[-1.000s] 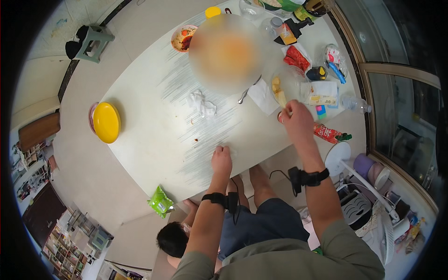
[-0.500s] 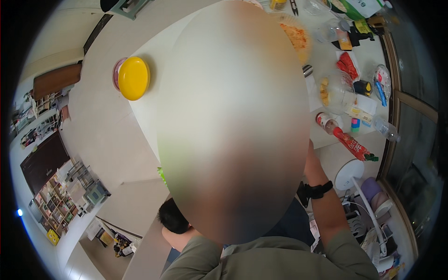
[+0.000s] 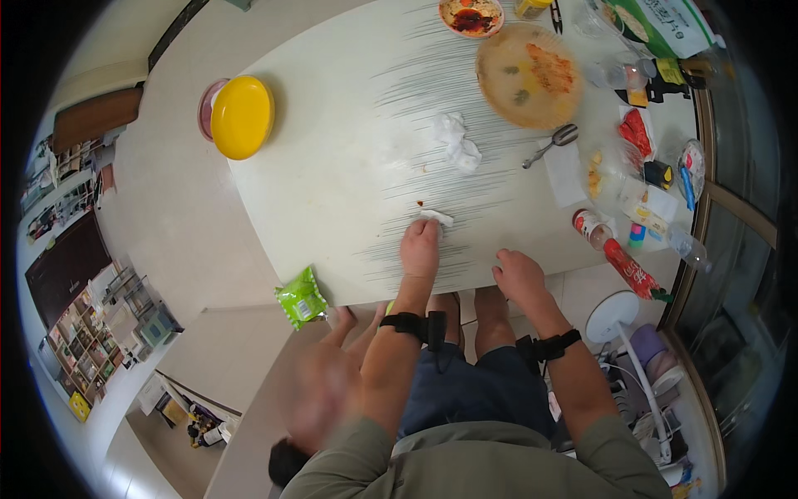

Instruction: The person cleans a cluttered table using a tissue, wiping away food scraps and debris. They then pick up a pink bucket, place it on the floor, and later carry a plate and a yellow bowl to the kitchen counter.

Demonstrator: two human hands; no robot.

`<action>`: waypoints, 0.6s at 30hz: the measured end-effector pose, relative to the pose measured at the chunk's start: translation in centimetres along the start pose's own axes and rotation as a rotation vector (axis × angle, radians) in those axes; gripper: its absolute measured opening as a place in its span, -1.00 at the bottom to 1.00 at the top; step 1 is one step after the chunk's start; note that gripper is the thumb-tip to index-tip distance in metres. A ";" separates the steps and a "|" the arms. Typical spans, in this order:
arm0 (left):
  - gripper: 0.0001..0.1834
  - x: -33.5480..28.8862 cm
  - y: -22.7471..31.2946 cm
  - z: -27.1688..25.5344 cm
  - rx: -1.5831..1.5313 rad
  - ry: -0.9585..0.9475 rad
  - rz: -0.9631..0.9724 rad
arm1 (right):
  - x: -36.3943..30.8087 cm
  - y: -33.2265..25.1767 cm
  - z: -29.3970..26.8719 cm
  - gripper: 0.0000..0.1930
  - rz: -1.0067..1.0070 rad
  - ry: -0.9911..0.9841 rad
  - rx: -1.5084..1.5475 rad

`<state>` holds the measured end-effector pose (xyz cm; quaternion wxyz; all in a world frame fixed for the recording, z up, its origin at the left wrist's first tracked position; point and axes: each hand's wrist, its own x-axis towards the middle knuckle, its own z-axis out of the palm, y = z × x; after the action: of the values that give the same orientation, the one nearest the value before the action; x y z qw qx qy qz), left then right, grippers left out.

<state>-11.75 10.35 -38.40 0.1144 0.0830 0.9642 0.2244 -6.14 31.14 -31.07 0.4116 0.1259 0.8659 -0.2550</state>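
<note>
My left hand point(image 3: 420, 251) is closed on a folded white tissue point(image 3: 437, 218), pressed to the white table point(image 3: 324, 191) near its front edge. Just beyond the fingertips lies a small brown crumb point(image 3: 420, 204). My right hand point(image 3: 521, 277) hovers at the front edge with curled fingers and nothing visible in it. Crumpled white tissues point(image 3: 457, 143) lie farther up the table. To their right are a dark metal spoon point(image 3: 550, 146) and a wide round plate point(image 3: 507, 100) with orange residue.
At the left edge sits a yellow oval dish point(image 3: 243, 118). A green snack packet point(image 3: 301, 298) is at the front left edge, with a person point(image 3: 320, 387) close by below it. Bottles, including a red-labelled bottle point(image 3: 628, 266), and wrappers crowd the right side. A sauce-stained bowl point(image 3: 471, 17) stands at the back.
A blurred oval covered the middle before; the table, both hands and the tissue now show. My right forearm has shifted slightly. The yellow dish appears a little higher in the view.
</note>
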 end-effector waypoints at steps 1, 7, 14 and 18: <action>-0.79 0.0 0.0 0.0 -0.003 -0.014 -0.012 | 0.4 0.0 0.9 -0.80 -0.078 0.080 0.048; -0.74 -0.1 -0.5 0.0 -0.054 0.040 0.075 | 4.0 -4.9 3.3 -0.86 -0.315 0.245 0.405; -0.67 -0.5 -1.4 -0.5 -0.196 -0.011 0.010 | 8.7 -10.2 5.1 -0.86 -0.133 0.442 0.594; -0.64 -1.9 -2.1 -1.9 -0.279 0.073 -0.023 | 9.6 -11.6 6.3 -0.88 -0.052 0.528 0.451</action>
<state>-10.60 7.29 -37.35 0.0925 0.0469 0.9280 0.3578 -13.03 18.02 -37.96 0.1286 0.2529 0.8674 -0.4089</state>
